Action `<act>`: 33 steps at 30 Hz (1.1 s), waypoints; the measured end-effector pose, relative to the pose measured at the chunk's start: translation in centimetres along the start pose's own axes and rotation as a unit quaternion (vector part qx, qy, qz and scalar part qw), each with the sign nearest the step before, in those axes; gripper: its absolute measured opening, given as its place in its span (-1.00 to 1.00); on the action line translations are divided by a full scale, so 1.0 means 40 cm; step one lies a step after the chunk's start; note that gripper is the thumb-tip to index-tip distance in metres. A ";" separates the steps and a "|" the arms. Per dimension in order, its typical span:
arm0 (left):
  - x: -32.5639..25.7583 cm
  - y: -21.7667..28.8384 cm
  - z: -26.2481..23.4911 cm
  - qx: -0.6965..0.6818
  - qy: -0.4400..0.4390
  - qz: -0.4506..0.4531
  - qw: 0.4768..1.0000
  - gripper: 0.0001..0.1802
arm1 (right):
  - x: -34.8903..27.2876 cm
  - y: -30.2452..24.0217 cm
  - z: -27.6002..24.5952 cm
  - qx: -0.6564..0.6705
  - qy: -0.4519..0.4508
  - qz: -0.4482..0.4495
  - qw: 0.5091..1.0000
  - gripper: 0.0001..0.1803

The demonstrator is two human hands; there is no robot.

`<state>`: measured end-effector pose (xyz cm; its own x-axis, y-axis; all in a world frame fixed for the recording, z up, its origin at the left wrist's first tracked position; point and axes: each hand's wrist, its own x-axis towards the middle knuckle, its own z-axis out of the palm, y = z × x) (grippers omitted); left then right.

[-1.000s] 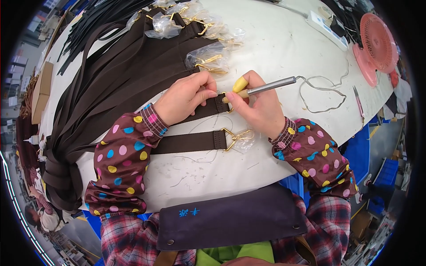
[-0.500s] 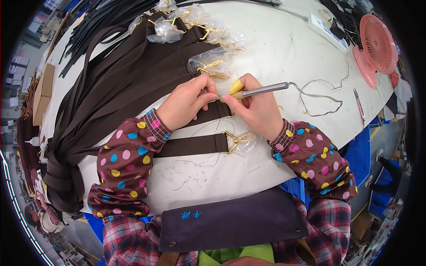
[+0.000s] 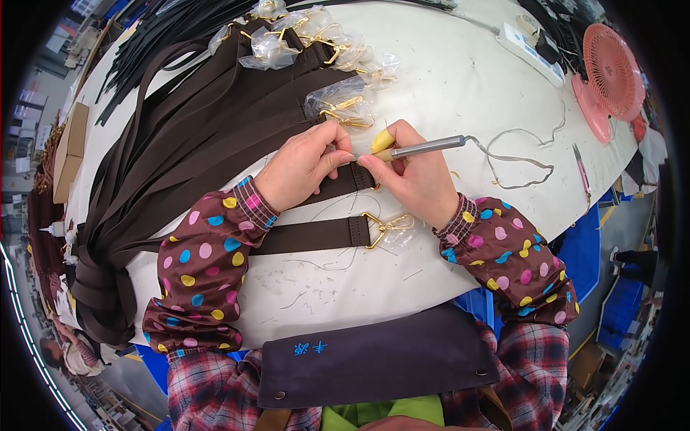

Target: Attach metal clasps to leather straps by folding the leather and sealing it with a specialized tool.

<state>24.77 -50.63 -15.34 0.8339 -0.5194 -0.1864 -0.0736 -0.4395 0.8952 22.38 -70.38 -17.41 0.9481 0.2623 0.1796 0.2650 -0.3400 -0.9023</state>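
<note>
My left hand [image 3: 305, 167] presses a dark brown webbing strap [image 3: 346, 179] flat on the white table [image 3: 445, 86], fingertips at its stitched end. My right hand [image 3: 411, 176] holds a pen-shaped metal tool [image 3: 422, 149] with a yellow grip and a thin cord [image 3: 514, 154], its tip at the strap end between both hands. A second brown strap [image 3: 309, 235] with a gold clasp [image 3: 384, 228] lies just below my hands.
A large pile of brown straps [image 3: 180, 144] with gold clasps in clear plastic bags [image 3: 338, 100] covers the left and back. Black straps [image 3: 154, 36] lie beyond. A pink fan [image 3: 611, 72], a white power strip [image 3: 528, 50] and a pink pen [image 3: 581, 169] sit right.
Both hands stay in place on the strap end; the tool's tip has shifted only slightly.
</note>
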 end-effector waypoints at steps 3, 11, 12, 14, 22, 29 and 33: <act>-0.001 -0.001 0.000 -0.002 0.003 -0.001 1.000 -0.88 | 0.001 -0.009 -0.005 -0.024 -0.020 -0.010 0.999 -0.74; 0.004 0.015 -0.004 0.051 0.009 0.005 0.999 -0.87 | -0.002 -0.012 -0.002 0.044 0.032 0.005 0.999 -0.74; 0.007 0.011 -0.008 0.085 -0.002 0.035 0.996 -0.86 | -0.002 -0.014 -0.003 0.044 0.032 0.004 0.998 -0.74; 0.009 0.015 -0.012 0.118 -0.014 0.065 0.991 -0.86 | -0.003 -0.015 -0.004 0.030 0.033 -0.001 0.999 -0.74; 0.007 0.019 -0.014 0.088 -0.017 0.017 0.996 -0.86 | -0.001 -0.007 0.002 0.029 0.022 0.000 0.999 -0.74; 0.007 0.016 -0.012 0.080 -0.021 0.010 0.997 -0.86 | -0.001 -0.021 -0.006 0.000 -0.002 0.003 1.000 -0.76; 0.004 0.018 -0.009 0.076 -0.020 0.014 0.997 -0.86 | -0.005 -0.018 -0.005 -0.002 -0.001 0.004 1.000 -0.75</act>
<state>25.04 -50.79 -14.57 0.8084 -0.5602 -0.1810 -0.1814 -0.5296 0.8286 22.03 -70.38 -16.70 0.9501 0.2604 0.1719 0.2580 -0.3455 -0.9022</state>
